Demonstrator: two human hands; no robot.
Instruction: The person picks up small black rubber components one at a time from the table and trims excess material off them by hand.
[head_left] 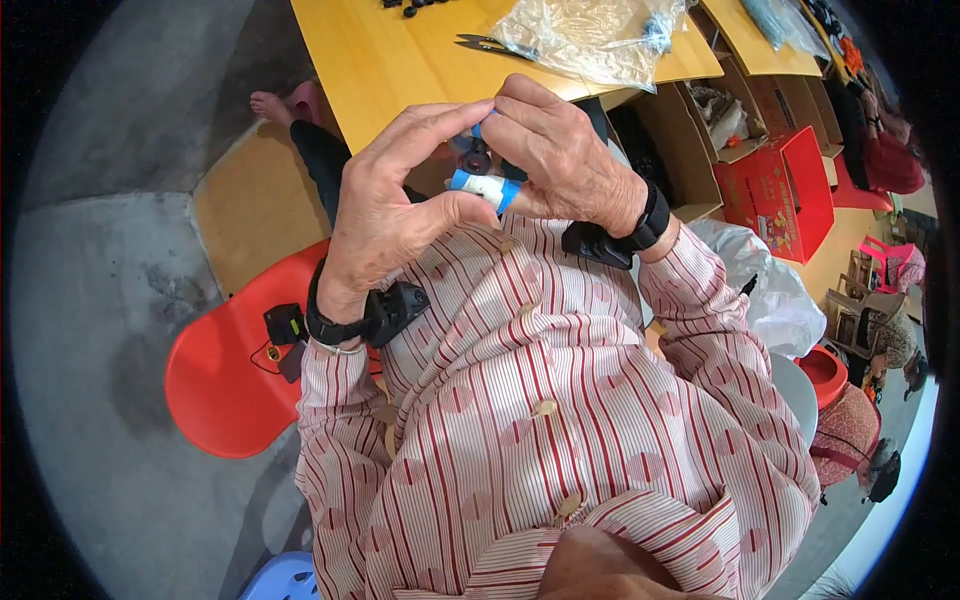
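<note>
Blue-and-white small part [484, 187] sits between both hands, held up close to chest, near edge of the yellow wooden table [380, 60]. Much of it is hidden: the right hand [565, 160] covers its right side and top, the left hand [390, 205] wraps its left side. Can't tell its full shape. What shows: a white cylindrical bit w/ blue bands at its ends, and above it a dark round piece w/ more blue behind, too small to make out.

Left thumb presses on the white bit from the near-left; left index finger arches over the top and meets the right fingertips at the far side. Right fingers are curled together, clamped on the part's right end. Both hands are closed on it, no gap visible.

Black bands w/ small black units on both wrists. Far on the table: scissors [485, 43], partly under a clear plastic bag [585, 35], contents unclear. Small black bits [415, 6] cut off by the top edge. Red plastic chair [225, 385] at left, half hidden by the striped sleeve. Red cardboard box [785, 190] at right.
</note>
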